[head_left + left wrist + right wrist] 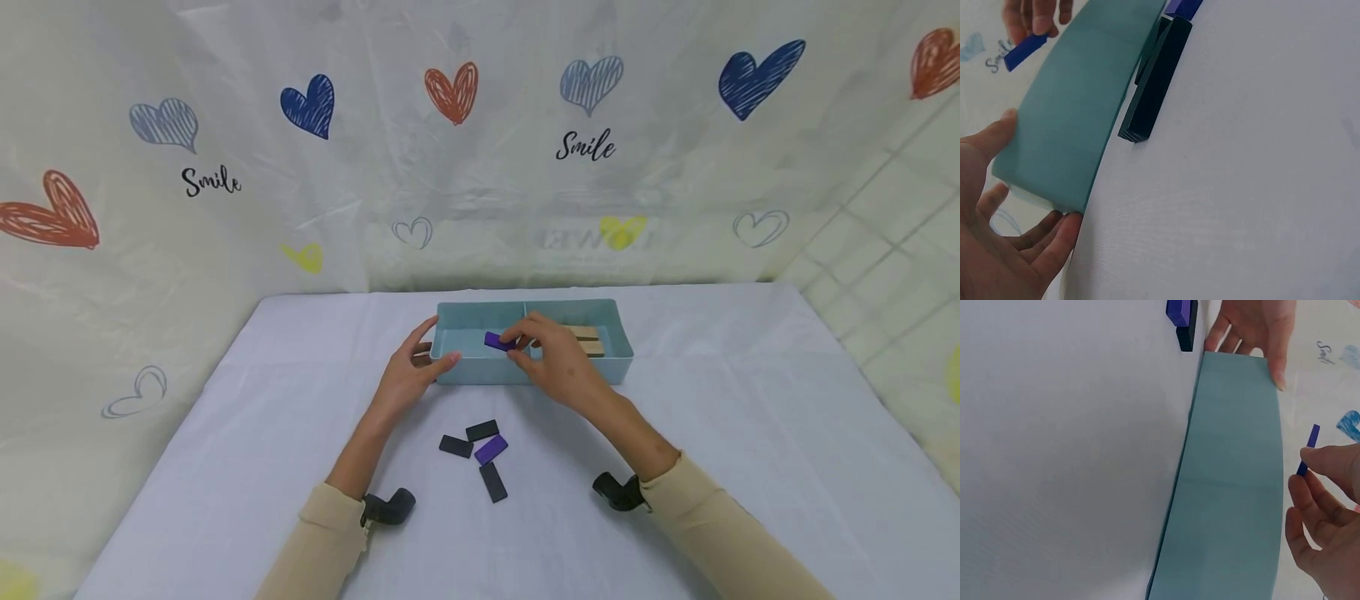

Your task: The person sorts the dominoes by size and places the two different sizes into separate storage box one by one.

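Note:
A light blue-green two-compartment box (480, 372) stands on the table. My left hand (408, 375) grips its left end, thumb on the front rim and fingers round the side. My right hand (558, 362) pinches a purple block (495, 341) between thumb and fingers, above the box near the divider. In the right wrist view the purple block (1313, 436) is tilted between the fingertips of my right hand (1329, 519). Wooden pieces (588, 340) lie in the right compartment. A purple block (491, 450) and several black blocks (493, 482) lie in front of the box.
A white cloth (225, 500) covers the table. Behind it hangs a white sheet with printed hearts (452, 93) and words. Black wrist-worn devices are at my left wrist (390, 507) and my right wrist (618, 492).

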`<state>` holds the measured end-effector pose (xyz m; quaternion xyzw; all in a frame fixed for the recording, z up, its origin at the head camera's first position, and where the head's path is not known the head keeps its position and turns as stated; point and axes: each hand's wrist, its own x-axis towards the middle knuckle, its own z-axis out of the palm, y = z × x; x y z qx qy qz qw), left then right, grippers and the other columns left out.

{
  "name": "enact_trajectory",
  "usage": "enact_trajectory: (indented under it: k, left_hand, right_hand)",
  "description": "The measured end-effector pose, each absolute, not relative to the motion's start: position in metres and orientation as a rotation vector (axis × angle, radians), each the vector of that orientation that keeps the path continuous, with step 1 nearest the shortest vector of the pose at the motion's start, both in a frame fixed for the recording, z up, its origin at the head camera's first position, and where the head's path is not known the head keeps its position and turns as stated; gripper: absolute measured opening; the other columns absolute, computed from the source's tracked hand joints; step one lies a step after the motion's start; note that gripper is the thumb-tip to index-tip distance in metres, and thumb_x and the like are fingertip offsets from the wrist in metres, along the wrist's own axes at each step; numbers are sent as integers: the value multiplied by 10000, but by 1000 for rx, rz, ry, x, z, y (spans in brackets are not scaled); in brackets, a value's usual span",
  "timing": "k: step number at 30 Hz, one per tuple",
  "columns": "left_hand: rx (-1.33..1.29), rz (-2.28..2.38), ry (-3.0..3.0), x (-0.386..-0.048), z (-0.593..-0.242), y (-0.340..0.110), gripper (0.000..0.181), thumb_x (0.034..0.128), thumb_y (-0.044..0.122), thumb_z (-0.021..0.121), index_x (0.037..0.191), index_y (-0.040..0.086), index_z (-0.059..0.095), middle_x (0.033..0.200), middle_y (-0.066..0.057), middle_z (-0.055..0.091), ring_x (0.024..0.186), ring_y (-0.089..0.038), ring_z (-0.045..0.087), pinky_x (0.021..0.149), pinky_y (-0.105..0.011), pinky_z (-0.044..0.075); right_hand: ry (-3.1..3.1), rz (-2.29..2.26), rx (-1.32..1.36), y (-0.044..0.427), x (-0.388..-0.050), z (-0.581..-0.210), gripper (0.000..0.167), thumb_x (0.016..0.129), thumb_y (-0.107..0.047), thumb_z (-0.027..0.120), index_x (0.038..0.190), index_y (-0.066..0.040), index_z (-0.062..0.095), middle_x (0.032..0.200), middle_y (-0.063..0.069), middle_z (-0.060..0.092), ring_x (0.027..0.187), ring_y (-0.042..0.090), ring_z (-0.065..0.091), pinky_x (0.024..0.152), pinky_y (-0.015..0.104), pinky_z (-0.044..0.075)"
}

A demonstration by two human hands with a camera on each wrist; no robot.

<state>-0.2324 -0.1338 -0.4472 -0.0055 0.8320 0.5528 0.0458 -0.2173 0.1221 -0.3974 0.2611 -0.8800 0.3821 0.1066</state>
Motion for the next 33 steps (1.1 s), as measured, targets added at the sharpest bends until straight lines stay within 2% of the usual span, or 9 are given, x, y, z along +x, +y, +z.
enact_trajectory:
  k: [9, 19, 33]
  left_hand:
    - [-4, 1681, 2548, -233, -447, -133, 796, 883, 556, 786, 1557, 526, 364, 1549, -123, 508, 1424, -335, 527, 1062, -535, 545]
    - [-13, 1671, 2550, -232, -448, -134, 796, 885, 546, 788, 1558, 527, 362, 1555, -124, 501, 1420, -334, 527, 1060, -526, 541]
    - [-7, 1686, 2540, -232, -446, -134, 799, 887, 539, 790, 1563, 516, 364, 1551, -127, 505, 1417, -333, 531, 1060, -526, 542]
  right_hand:
    - [-2612, 1065, 664, 121, -222, -397, 187, 929, -46, 769, 1107, -100, 758, 1056, 68, 689, 983, 271, 689, 906, 489, 570]
    - [-2615, 1068, 597, 124, -229, -395, 204, 939, -59, 758, 1142, -74, 740, 1160, 168, 655, 1041, 331, 693, 926, 476, 562]
    - [-2648, 1085, 677, 125, -220, -393, 157, 942, -59, 753, 1089, -116, 754, 1073, 79, 673, 989, 279, 684, 900, 460, 561]
